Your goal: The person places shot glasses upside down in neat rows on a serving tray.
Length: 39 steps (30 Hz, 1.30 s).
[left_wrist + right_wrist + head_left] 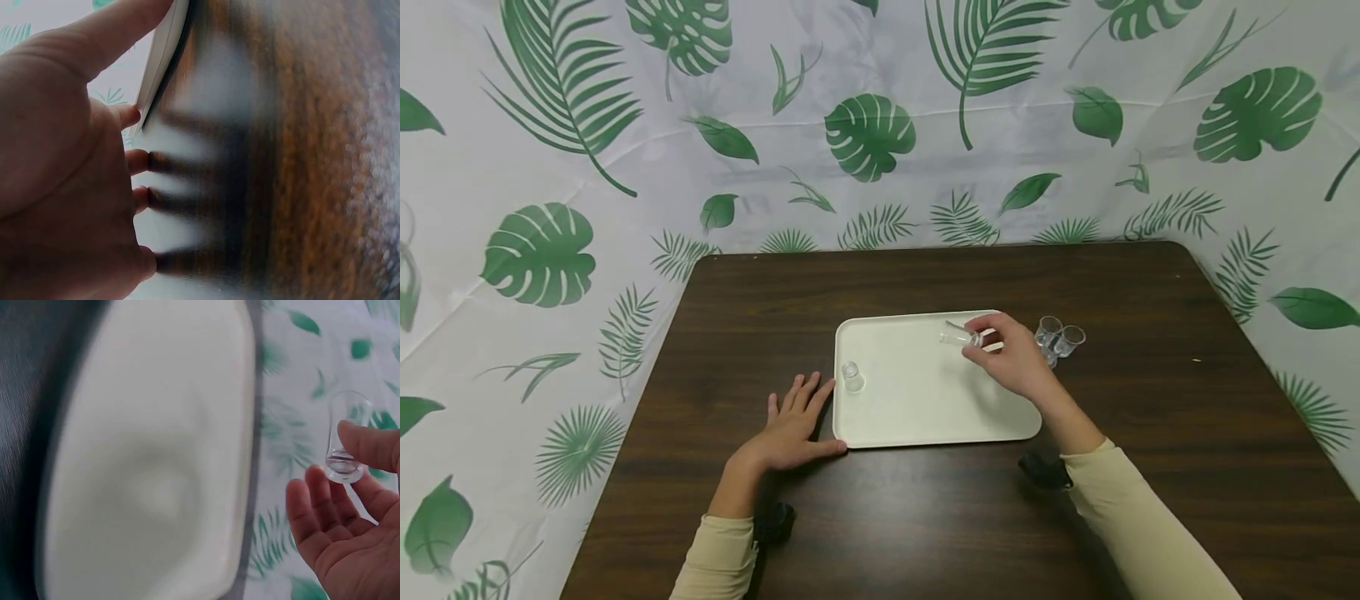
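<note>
Clear as anything, a small cup [960, 337] was up over the right half of an off-white tray [910, 375], tipped way over so its mouth pointed left. The right hand [1018, 358] had it pinched down near the thick base, thumb on one side and index finger on the other, with the rest of the fingers loosely bent and not really wrapped around it. You could see that pretty well from the right wrist view, where the tray was all blurry.

Left hand [790, 437] wasn't holding a thing. It was spread wide, fingers fanned out on the table just outside the tray's left end, with the thumb touching the near left corner and the index fingertip right up against the edge.

Another clear cup [852, 377] stood on the tray near that left end, well apart from the one in the hand. Past the right end, a bunch of similar cups [1069, 340] sat close together on the dark wood-look table [910, 517], right behind the right hand, so I couldn't tell exactly how many.

Both sleeves [1138, 508] were pale yellowish. Behind it all hung a white backdrop [790, 175] printed with green leaves.
</note>
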{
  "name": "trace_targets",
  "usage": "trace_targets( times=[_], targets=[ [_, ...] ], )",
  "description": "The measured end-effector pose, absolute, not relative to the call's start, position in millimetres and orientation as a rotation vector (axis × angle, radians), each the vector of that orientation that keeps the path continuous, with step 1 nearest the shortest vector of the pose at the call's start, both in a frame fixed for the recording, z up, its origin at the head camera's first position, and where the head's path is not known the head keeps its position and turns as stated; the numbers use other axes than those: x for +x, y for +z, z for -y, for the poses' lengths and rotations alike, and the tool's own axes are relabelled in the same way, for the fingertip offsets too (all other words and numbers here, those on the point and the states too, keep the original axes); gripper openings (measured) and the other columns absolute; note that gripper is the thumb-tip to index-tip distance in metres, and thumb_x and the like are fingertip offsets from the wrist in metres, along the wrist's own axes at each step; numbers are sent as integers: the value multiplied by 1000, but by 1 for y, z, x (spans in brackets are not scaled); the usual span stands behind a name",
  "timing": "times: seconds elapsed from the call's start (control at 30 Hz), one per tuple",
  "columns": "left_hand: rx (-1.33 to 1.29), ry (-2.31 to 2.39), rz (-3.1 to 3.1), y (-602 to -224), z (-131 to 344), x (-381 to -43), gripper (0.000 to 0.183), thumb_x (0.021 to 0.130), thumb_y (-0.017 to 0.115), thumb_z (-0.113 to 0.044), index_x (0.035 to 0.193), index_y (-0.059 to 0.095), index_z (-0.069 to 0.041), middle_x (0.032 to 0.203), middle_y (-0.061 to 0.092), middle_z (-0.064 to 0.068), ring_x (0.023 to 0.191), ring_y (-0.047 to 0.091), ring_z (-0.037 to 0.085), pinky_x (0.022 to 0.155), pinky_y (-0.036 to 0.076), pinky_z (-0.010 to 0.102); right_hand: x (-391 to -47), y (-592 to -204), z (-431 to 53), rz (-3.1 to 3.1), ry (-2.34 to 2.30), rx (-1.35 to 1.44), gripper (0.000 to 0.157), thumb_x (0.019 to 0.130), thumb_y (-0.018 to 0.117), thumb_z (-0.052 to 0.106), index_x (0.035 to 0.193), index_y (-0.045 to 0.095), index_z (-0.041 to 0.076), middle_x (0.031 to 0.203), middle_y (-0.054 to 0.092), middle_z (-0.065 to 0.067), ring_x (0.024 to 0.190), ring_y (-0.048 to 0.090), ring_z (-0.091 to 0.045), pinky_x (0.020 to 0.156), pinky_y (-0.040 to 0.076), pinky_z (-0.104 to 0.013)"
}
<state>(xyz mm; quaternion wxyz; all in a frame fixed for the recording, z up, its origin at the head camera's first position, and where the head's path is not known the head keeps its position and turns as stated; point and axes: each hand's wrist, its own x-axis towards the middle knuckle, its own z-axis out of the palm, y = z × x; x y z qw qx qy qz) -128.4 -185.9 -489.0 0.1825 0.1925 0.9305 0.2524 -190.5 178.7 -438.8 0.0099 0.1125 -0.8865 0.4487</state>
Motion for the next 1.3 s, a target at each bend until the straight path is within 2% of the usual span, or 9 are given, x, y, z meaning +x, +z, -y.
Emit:
trace_targets(
  times=[0.23,0.37,0.73,1.3],
  targets=[
    [556,726,-2625,-490,184,-128,100,86,66,-59,159,15,-14,163,5,18,148,-5,41,104,-4,73,-189,-458,-142,2817,1418,453,28,85,75,8,112,69,2,102,66,-10,84,62,-23,69,48,-34],
    [553,726,-2625,-490,185,-129,100,86,67,-58,159,14,-15,163,4,18,148,-6,40,105,-5,73,-189,-464,-121,2841,1413,467,29,86,74,10,115,70,4,97,64,-6,83,60,-21,67,47,-33],
    [517,708,-2615,-490,184,-130,101,85,67,-59,159,13,-16,163,3,17,148,-7,39,105,-6,72,-195,-476,-84,2796,1395,442,31,81,77,4,111,68,6,102,67,-5,76,58,-15,66,47,-31],
    [513,688,-2620,-491,185,-132,101,85,67,-59,159,12,-17,163,2,16,148,-8,38,105,-6,72,-194,-485,-65,2774,1292,633,33,82,72,-2,112,70,10,99,65,-1,81,58,-15,72,47,-31]
  ],
)
